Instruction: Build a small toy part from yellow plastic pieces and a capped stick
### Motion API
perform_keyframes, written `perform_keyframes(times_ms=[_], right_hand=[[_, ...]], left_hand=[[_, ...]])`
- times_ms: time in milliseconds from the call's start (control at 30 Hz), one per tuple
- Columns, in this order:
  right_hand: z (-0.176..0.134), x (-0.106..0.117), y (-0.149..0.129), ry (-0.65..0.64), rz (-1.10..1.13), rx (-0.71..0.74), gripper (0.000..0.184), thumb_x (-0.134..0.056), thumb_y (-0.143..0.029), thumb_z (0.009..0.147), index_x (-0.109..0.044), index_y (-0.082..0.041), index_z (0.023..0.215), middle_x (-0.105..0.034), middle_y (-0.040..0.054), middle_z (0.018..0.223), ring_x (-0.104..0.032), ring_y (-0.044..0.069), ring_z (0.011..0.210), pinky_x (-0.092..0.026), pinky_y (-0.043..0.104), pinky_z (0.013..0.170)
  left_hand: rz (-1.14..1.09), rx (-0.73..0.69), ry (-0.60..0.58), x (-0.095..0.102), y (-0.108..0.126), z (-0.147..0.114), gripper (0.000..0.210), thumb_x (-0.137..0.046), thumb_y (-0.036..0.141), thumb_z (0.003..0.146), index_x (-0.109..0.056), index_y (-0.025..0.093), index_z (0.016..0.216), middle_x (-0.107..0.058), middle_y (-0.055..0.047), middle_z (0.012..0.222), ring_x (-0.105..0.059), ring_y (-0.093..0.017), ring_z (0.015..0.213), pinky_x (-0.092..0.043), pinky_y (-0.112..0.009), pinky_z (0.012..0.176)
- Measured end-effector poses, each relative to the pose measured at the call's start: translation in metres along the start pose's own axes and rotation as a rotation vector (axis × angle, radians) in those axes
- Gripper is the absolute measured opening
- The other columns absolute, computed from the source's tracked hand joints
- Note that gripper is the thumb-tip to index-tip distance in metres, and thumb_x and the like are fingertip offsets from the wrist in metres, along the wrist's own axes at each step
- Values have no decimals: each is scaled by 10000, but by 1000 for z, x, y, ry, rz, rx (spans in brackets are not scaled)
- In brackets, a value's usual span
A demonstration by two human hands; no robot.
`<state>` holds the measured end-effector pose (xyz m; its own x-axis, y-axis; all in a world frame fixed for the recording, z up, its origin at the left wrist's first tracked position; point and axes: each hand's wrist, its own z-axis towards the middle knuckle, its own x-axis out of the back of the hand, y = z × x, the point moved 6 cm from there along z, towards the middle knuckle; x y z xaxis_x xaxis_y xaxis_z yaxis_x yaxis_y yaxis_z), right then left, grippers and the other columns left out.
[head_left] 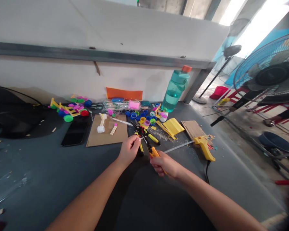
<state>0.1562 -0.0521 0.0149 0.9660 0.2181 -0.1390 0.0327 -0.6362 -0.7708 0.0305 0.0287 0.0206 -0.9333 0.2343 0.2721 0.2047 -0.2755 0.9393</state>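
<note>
My left hand point(130, 148) is closed in a pinch, thumb against forefinger, on something too small to make out. Just to its right, my right hand point(165, 164) wraps round the orange handles of a pair of pliers point(154, 152), whose dark jaws point up and left toward my left fingertips. Behind both hands lies another tool with black-and-yellow handles point(153, 138). Left of them, a cardboard sheet point(93, 136) carries small sticks point(113, 129) and a stick piece with white caps point(101, 129). Coloured bottle caps point(146, 123) are heaped beyond the tools.
A yellow glue gun point(204, 147) with a cord lies at the right, near a cardboard piece point(194, 129) and yellow sheet point(174, 125). A water bottle point(175, 91) stands by the wall. A phone point(75, 133) and stick-and-cap models point(71, 109) lie left. A fan point(271, 75) stands beyond the table.
</note>
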Motion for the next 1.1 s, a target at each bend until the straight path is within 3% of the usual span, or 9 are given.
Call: perform_keyframes(times_ms=[133, 233, 300, 433, 733, 1100], right_hand=[[0, 1, -3, -48, 5, 72, 149, -542, -247, 660, -429, -204, 745, -439, -82, 522, -378, 63, 369, -319, 190, 348], [-1, -1, -2, -94, 44, 64, 191, -564, -288, 666, -488, -176, 800, -566, -23, 609, -546, 117, 468, -474, 259, 466], [-3, -1, -2, -102, 76, 41, 228, -588, -294, 668, -505, -166, 838, -603, 1, 669, -598, 138, 540, -511, 291, 538], [-4, 2, -4, -49, 40, 38, 201, -600, -264, 672, -542, -148, 826, -592, 11, 698, -614, 141, 602, -496, 263, 559], [-1, 8, -8, 41, -166, 104, 66, -525, -228, 708, -513, -164, 701, -538, -10, 603, -529, 111, 483, -418, 223, 438], [-1, 8, -10, 36, -227, 101, 114, -533, -227, 715, -455, -188, 641, -493, -34, 537, -474, 88, 433, -398, 194, 393]], left_hand=[[-14, 20, 24, 0, -4, 0, 363, -400, 364, 935, -379, 195, 614, -346, 44, 560, -335, -101, 525, -269, -236, 500], [0, 8, 23, 0, -4, 0, 362, -408, 360, 931, -377, 195, 611, -342, 47, 553, -331, -99, 519, -266, -235, 497], [9, 4, 30, 1, -2, -1, 362, -413, 359, 929, -373, 195, 609, -337, 48, 548, -327, -97, 515, -265, -235, 496], [21, 2, 67, 5, 4, -2, 349, -423, 350, 922, -384, 195, 612, -338, 49, 548, -329, -98, 515, -274, -233, 499], [109, -45, 158, 11, 13, -3, 316, -449, 304, 895, -411, 189, 603, -337, 47, 566, -335, -98, 528, -278, -227, 503], [182, -47, 160, 12, 11, -3, 320, -441, 317, 897, -420, 193, 603, -337, 45, 550, -365, -108, 534, -298, -227, 519]])
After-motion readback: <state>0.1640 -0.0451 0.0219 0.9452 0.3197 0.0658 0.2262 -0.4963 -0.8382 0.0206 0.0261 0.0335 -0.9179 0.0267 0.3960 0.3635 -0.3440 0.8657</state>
